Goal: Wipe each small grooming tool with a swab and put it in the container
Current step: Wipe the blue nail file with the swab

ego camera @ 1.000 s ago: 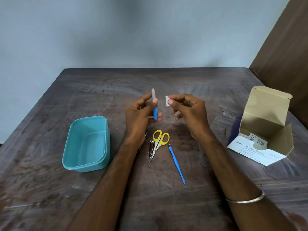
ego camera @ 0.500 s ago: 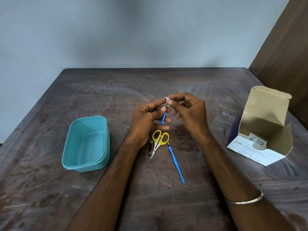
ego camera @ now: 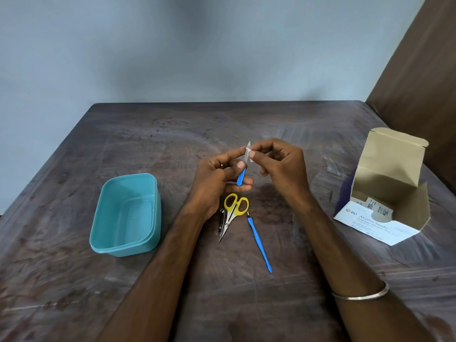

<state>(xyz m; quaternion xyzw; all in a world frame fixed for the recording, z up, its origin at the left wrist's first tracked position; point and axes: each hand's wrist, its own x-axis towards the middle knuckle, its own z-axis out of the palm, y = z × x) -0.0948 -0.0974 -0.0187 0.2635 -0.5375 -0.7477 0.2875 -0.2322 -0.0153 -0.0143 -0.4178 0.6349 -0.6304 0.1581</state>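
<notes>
My left hand (ego camera: 217,178) holds a small blue-handled grooming tool (ego camera: 241,177) upright above the table, its metal blade pointing up. My right hand (ego camera: 278,166) pinches a white swab (ego camera: 247,151) around that blade. On the table below my hands lie yellow-handled scissors (ego camera: 235,206), a metal nail clipper (ego camera: 222,220) to their left and a long blue cuticle tool (ego camera: 260,243) to their right. A teal plastic container (ego camera: 127,214) stands open at the left, with nothing visible inside.
An open cardboard box of alcohol swabs (ego camera: 387,191) sits at the right on the dark wooden table (ego camera: 148,134). A brown wooden panel (ego camera: 419,65) rises at the far right, and a grey wall stands behind the table.
My hands came together from apart. The swab in my right hand, first held beside the blade, now wraps around the blade of the tool in my left hand.
</notes>
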